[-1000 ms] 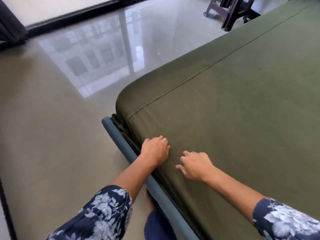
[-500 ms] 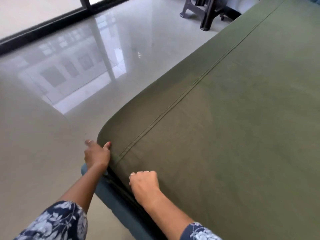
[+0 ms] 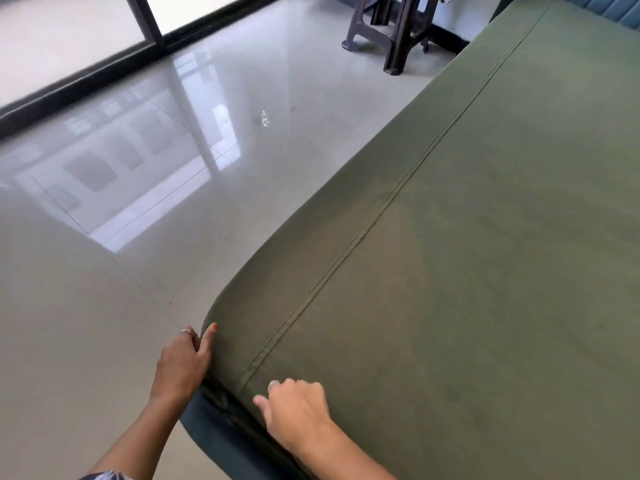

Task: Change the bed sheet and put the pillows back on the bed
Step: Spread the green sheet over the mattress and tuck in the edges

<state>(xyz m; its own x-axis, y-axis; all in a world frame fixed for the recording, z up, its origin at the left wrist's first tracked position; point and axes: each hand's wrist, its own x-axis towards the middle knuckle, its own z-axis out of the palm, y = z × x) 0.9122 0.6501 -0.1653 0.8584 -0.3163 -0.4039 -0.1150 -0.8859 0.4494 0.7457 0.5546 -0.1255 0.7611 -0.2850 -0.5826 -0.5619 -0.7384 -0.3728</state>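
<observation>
Here | left hand [image 3: 181, 363] grips green sheet [image 3: 485, 271] at corner | right hand [image 3: 298, 410] curled, resting atop sheet

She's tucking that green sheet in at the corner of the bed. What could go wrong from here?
1. The left hand works the olive green bed sheet at the rounded corner; a hard pull might drag the raised seam line crooked.
2. The right hand sits at the edge above the teal padded bed frame; fingers could get pinched in that gap.
3. The glossy tiled floor looks slippery for leaning.
</observation>
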